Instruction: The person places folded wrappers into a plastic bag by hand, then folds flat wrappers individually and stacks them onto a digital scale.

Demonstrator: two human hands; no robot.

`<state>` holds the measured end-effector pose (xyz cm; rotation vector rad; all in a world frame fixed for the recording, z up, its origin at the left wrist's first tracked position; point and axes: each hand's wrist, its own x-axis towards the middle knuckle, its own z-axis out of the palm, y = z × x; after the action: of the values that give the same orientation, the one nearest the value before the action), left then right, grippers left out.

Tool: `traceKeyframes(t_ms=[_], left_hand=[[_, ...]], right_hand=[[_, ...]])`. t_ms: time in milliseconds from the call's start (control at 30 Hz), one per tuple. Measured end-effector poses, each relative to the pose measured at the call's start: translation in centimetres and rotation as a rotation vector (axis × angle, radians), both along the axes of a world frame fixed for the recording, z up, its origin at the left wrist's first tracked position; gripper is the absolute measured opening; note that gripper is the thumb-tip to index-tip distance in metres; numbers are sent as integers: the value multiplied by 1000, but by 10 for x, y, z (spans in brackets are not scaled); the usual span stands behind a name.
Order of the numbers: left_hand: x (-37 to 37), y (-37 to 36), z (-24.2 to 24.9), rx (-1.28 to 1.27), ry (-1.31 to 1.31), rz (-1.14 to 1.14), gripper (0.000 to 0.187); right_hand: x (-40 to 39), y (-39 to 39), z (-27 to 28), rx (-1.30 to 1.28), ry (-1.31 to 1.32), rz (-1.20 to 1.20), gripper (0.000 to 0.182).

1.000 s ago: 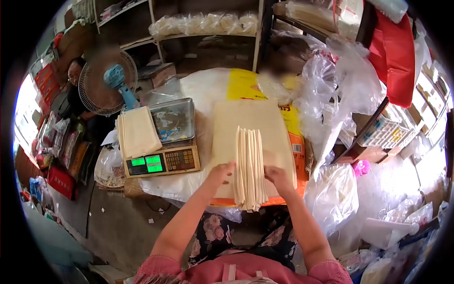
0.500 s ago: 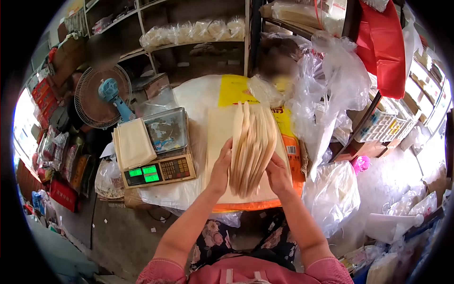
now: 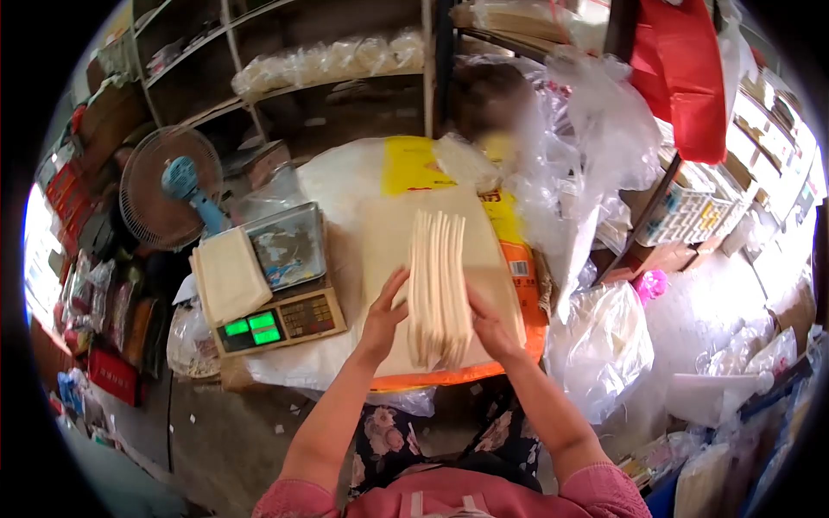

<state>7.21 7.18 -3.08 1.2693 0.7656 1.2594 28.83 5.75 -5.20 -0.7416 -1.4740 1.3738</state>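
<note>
A stack of thin cream sheets (image 3: 439, 285) stands on edge, its layers evenly lined up, over a broad flat cream sheet (image 3: 496, 250) on the table. At its left side is my left hand (image 3: 384, 318), thumb and fingers apart, fingertips close to the stack's edge. My right hand (image 3: 492, 326) presses against the right side, some of its fingers hidden behind the sheets. A second pile of cream sheets (image 3: 229, 274) lies partly over a weighing scale (image 3: 302, 315) with lit green displays and a metal pan (image 3: 285, 246).
A white and yellow plastic sack (image 3: 414, 168) covers the table, with an orange edge (image 3: 518, 259). Clear plastic bags (image 3: 596, 147) hang at the right; a filled bag (image 3: 600, 345) sits below. A fan (image 3: 180, 177) stands left, shelves (image 3: 337, 86) behind.
The fanned, loose sheets now stand straighter and tighter together. My left hand has loosened from the stack's side. The whole view has shifted slightly.
</note>
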Motion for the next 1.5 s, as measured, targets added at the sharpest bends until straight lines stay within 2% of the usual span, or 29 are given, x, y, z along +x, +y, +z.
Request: traceKeyframes(t_ms=[33,100,133,200,233,300,333,400,433,467,500,533,567,600,667,700,733,767,900,967,1000,1033,1067,1167,1200,1267,1367,1433,1500], left_hand=[[-3,-1,-13,-171,5,-75,47],[8,-10,-12,-357,9,28,41],[10,-11,-8,-395,23,69,39],[6,-3,-30,-307,-221,-15,40],[6,3,-38,-260,-344,-54,41],[11,5,-42,-403,-516,-74,41],[12,7,-45,-473,-596,-85,41],[6,23,-95,-525,-536,-33,38],[-1,31,-116,-560,-451,34,37],[-4,38,-125,-592,-365,107,37],[-2,35,-104,-502,-141,193,35],[-8,32,-96,-299,152,292,35],[-21,30,-93,-95,442,388,34],[-31,26,-87,121,735,474,34],[-40,9,-60,1,654,546,39],[-48,4,-65,-6,598,502,43],[-49,-5,-65,-35,587,482,45],[-51,-17,-60,-64,579,462,46],[-67,-54,-66,-138,439,459,47],[-75,-69,-63,-107,514,467,45],[-79,-77,-63,-97,555,469,44],[-83,-83,-65,-162,538,466,41],[-85,-87,-67,-140,534,458,40],[-87,-93,-65,-89,494,444,39],[-85,-94,-60,-87,466,438,38],[-84,-94,-52,-87,432,432,37],[-80,-100,-46,-103,404,419,34],[-71,-103,-37,-112,387,390,32],[-56,-100,-32,-48,379,360,30]], right_hand=[[-1,-3,-15,-76,53,-40,55],[-14,-10,-31,-238,66,-184,52],[-16,-6,-25,-88,-52,-225,52],[-21,1,-4,191,-292,-294,50],[-27,4,16,298,-520,-343,49],[-47,2,50,493,-978,-434,47],[-59,6,47,602,-1016,-507,44],[-80,6,35,621,-1317,-493,42],[-86,12,14,623,-1267,-546,40],[-79,22,7,560,-1088,-439,39],[-67,30,4,500,-913,-327,38],[-55,29,20,438,-741,-209,37],[-47,17,34,151,-540,-229,33],[-39,-4,68,173,-391,-152,34],[-13,-54,140,167,-130,76,37],[1,-74,163,309,-154,233,41],[7,-109,184,90,-20,412,27],[19,-115,205,315,-52,736,22],[41,-115,174,432,-77,27,14],[59,-69,142,457,-308,-558,14],[73,-35,122,218,-296,-898,18],[103,2,84,218,-451,-1168,30],[133,35,45,340,-673,-1395,39],[176,87,4,287,-957,-1610,42],[176,79,24,73,-876,-1360,44],[181,77,44,-258,-957,-1128,56],[183,74,31,-30,-996,-1263,47],[184,83,11,273,-1043,-1537,32],[194,100,-15,538,-1081,-1659,23]])
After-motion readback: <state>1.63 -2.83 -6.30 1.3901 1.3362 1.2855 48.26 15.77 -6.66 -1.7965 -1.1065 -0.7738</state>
